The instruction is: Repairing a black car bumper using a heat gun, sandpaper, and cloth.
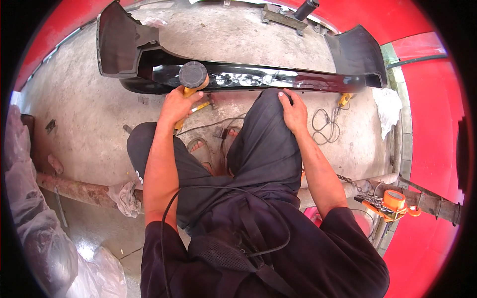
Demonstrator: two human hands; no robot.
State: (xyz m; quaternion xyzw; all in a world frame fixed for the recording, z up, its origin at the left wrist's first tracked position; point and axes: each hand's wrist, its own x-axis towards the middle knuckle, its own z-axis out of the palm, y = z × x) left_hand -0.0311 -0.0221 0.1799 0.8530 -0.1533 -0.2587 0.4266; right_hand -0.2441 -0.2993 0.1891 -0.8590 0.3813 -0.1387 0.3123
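Note:
My left hand (pixel 179 104) is closed round the yellow handle of a mallet-like tool (pixel 193 74), whose round dark head sits in front of the long black bumper (pixel 263 79). The bumper lies crosswise on the floor with its curved ends turned up. My right hand (pixel 293 110) rests open on my right knee, just this side of the bumper. Behind my left hand, another yellow-handled tool (pixel 201 106) lies on the concrete. A yellow corded tool (pixel 345 99) is beside the bumper's right half, its cable looped below it.
I sit over a rusty pipe (pixel 74 191), an orange chain hoist (pixel 395 201) at its right. Plastic sheeting (pixel 44 228) bunches at left, and a white rag (pixel 387 107) lies far right. A metal stand (pixel 283 17) is beyond the bumper. Red panels (pixel 422 129) border the area.

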